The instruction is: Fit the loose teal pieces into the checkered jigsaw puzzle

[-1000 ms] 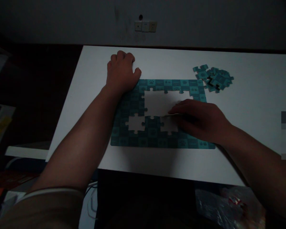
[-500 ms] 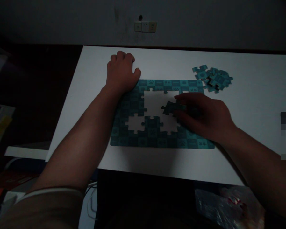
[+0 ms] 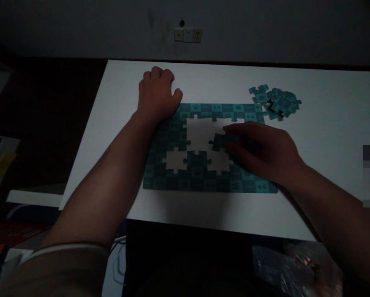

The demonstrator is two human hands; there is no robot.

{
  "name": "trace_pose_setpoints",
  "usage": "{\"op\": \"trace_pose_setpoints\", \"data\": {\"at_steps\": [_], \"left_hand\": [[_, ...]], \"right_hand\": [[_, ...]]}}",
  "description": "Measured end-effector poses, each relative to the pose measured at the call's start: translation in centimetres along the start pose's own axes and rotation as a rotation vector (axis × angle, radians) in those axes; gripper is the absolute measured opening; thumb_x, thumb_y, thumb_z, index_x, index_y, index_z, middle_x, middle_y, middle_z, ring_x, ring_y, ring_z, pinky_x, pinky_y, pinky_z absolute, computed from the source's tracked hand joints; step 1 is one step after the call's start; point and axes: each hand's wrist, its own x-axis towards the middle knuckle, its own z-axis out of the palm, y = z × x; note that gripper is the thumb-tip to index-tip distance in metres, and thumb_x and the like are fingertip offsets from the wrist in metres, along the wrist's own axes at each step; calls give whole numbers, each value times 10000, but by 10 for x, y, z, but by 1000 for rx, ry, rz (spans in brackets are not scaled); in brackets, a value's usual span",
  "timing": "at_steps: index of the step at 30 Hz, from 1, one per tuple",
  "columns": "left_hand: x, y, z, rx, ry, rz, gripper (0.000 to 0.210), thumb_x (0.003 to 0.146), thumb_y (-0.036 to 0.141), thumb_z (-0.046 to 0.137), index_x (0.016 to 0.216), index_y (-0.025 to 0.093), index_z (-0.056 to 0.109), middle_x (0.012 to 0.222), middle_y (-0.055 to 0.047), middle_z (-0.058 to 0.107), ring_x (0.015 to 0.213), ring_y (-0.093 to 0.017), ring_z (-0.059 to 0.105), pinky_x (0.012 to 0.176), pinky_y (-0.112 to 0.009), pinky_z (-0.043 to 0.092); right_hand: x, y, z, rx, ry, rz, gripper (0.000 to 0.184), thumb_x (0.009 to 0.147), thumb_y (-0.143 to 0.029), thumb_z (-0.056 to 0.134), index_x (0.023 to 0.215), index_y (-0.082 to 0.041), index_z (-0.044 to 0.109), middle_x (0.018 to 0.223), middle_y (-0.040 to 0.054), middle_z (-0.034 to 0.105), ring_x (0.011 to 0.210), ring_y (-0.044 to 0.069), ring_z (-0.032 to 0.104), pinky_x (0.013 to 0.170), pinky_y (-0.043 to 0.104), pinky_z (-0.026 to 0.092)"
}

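A teal jigsaw puzzle (image 3: pixel 197 183) with a checked paw-print pattern lies flat on the white table, with gaps in its middle. My left hand (image 3: pixel 157 93) rests over its upper left corner, fingers a little bent and spread, thumb apart, holding nothing. At the right side of the large gap, my right hand (image 3: pixel 262 150) has thumb and fingers on a dark teal puzzle piece (image 3: pixel 218 142). The piece lies level, its left tab pointing into the gap. Its right part is hidden by my fingers.
A heap of loose puzzle pieces (image 3: pixel 280 103) sits beyond the puzzle's upper right corner. Wall sockets (image 3: pixel 188 35) are above the table's back edge. Below the front edge at right is a clear plastic bag (image 3: pixel 284 264).
The puzzle piece under my right hand has turned from tilted to straight, lining up with the puzzle. My right index finger has shifted slightly left. My left hand has stayed still.
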Motion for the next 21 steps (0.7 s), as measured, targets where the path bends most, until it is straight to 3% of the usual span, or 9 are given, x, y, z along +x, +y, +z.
{"op": "trace_pose_setpoints", "data": {"at_steps": [5,9,14,21], "left_hand": [[-4,4,-3,-1,21,-55,1040,848,833,665,1862,606,629,1480,-178,777,1770,-656,329,1310,-978,322],[-9,9,-4,38,15,-56,1043,914,833,625,1902,500,597,1565,-135,758,1768,-599,340,1335,-927,331],[-6,8,-4,37,-20,-54,1062,825,889,694,1844,593,646,1548,-140,777,1779,-624,286,1253,-906,391],[-3,5,-2,-3,26,-54,1093,815,856,705,1871,586,630,1540,-135,795,1761,-643,337,1294,-944,350]], "right_hand": [[0,-1,0,-6,1,-14,388,1109,-251,766,1469,-267,910,1047,47,931,795,244,860,725,363,683],[-1,-2,0,-3,10,44,432,1086,-280,782,1503,-314,890,1180,54,991,836,264,910,759,391,743],[-1,-2,1,21,13,87,448,1064,-301,784,1502,-333,874,1188,38,1002,821,266,923,744,384,752],[-1,0,0,-11,2,82,398,1059,-308,802,1446,-306,897,1069,39,975,789,271,900,725,376,724]]}}
